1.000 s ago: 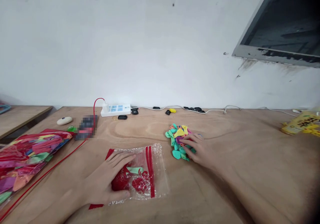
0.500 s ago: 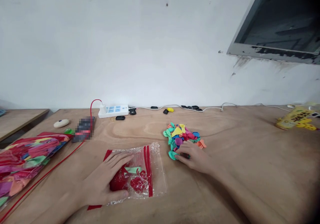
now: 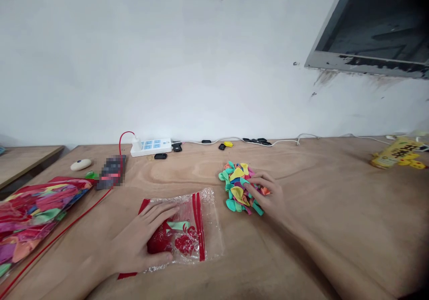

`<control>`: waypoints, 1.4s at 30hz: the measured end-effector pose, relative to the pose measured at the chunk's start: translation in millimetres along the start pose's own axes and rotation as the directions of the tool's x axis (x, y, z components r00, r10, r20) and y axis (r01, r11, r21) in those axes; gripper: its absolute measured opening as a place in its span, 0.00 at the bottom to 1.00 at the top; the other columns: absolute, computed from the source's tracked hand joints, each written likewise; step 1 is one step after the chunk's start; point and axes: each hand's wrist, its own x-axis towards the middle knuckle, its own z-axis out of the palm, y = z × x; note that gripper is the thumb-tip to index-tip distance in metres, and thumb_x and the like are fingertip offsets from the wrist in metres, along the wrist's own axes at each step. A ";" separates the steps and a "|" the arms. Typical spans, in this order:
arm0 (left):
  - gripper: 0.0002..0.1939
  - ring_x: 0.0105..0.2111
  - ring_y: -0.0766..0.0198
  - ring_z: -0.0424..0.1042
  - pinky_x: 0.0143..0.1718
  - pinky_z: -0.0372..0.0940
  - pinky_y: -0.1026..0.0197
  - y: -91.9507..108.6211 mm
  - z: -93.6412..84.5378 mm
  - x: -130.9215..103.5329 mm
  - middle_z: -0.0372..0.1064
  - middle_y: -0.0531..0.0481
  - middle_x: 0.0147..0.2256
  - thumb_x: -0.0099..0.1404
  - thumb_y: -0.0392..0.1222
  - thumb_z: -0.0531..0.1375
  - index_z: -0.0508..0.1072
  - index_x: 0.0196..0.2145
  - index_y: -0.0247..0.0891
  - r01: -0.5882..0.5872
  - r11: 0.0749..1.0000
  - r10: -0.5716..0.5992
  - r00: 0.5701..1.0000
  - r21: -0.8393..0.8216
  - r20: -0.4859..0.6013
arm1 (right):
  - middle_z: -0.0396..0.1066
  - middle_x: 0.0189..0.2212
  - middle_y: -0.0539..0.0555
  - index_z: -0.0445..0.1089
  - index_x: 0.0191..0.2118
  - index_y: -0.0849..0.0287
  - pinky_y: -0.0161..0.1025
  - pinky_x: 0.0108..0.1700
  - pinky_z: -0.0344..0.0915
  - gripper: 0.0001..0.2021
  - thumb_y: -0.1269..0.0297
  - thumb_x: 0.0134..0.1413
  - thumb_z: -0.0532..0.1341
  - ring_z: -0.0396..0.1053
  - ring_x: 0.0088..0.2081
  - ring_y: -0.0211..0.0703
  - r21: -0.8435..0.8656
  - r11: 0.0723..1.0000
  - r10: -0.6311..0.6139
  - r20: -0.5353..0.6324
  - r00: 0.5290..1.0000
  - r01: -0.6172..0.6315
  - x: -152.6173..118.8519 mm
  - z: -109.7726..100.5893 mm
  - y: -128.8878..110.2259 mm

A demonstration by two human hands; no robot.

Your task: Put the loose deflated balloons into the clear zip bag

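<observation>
My left hand (image 3: 147,233) lies flat on a clear plastic zip bag (image 3: 212,228) with red stripes and red print, fingers stretched out. A pale green balloon (image 3: 178,225) shows through the plastic. To its right is a small heap of uninflated balloons (image 3: 237,174) in teal, yellow, blue, purple and orange. My right hand (image 3: 270,195) reaches over the heap's right side, with thumb and fingers bent around a teal balloon (image 3: 244,181) at their tips. Part of the heap is hidden under this hand.
A fuller bag of balloons (image 3: 36,215) lies at the left, beside a red cable (image 3: 72,222). Behind stand a phone (image 3: 110,172), a white power strip (image 3: 150,147) and small black pieces (image 3: 161,156). A yellow packet (image 3: 395,152) lies far right.
My right hand has moved up and right over the heap, away from the green balloon at its near edge. More balloons show at the front of the heap. My left hand stays put.
</observation>
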 end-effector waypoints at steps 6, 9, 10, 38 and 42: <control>0.48 0.69 0.41 0.60 0.68 0.62 0.39 0.3 -1.5 1.7 0.55 0.42 0.72 0.66 0.59 0.69 0.52 0.75 0.52 0.002 1.000 -0.001 1.000 -0.006 0.018 | 0.79 0.43 0.56 0.79 0.51 0.51 0.51 0.50 0.72 0.11 0.56 0.69 0.64 0.75 0.46 0.52 -0.124 0.972 -0.153 0.321 0.935 0.201 -2.9 -0.9 -12.1; 0.48 0.70 0.40 0.58 0.68 0.61 0.38 0.9 -2.1 1.7 0.54 0.41 0.73 0.67 0.59 0.69 0.51 0.75 0.52 0.011 1.000 -0.011 0.999 -0.002 0.040 | 0.79 0.50 0.56 0.77 0.57 0.49 0.54 0.57 0.69 0.15 0.57 0.68 0.66 0.73 0.53 0.54 -0.055 0.949 -0.247 0.486 0.838 0.312 -2.5 -4.6 -18.8; 0.47 0.70 0.40 0.58 0.68 0.61 0.38 1.1 -2.1 1.5 0.53 0.41 0.73 0.67 0.59 0.69 0.51 0.75 0.52 0.016 1.000 -0.016 0.999 -0.002 0.047 | 0.78 0.52 0.56 0.78 0.56 0.47 0.55 0.60 0.67 0.14 0.58 0.68 0.66 0.72 0.55 0.54 -0.024 0.944 -0.271 0.514 0.814 0.330 -2.5 -6.0 -20.4; 0.46 0.70 0.41 0.58 0.68 0.61 0.37 2.5 -3.3 2.1 0.54 0.42 0.72 0.67 0.59 0.69 0.52 0.74 0.52 0.021 1.000 -0.021 0.998 -0.005 0.064 | 0.79 0.53 0.56 0.79 0.57 0.48 0.54 0.61 0.72 0.14 0.56 0.73 0.60 0.68 0.61 0.54 0.088 0.993 -0.105 0.453 0.886 0.073 -6.1 -1.6 -13.2; 0.47 0.70 0.42 0.57 0.68 0.61 0.38 2.6 -3.7 2.7 0.53 0.43 0.73 0.67 0.60 0.68 0.50 0.75 0.53 0.031 1.000 -0.031 0.996 0.004 0.081 | 0.77 0.57 0.54 0.79 0.58 0.46 0.59 0.64 0.67 0.14 0.58 0.73 0.61 0.66 0.63 0.56 0.011 0.966 -0.224 0.530 0.818 0.257 -7.0 -2.6 -20.4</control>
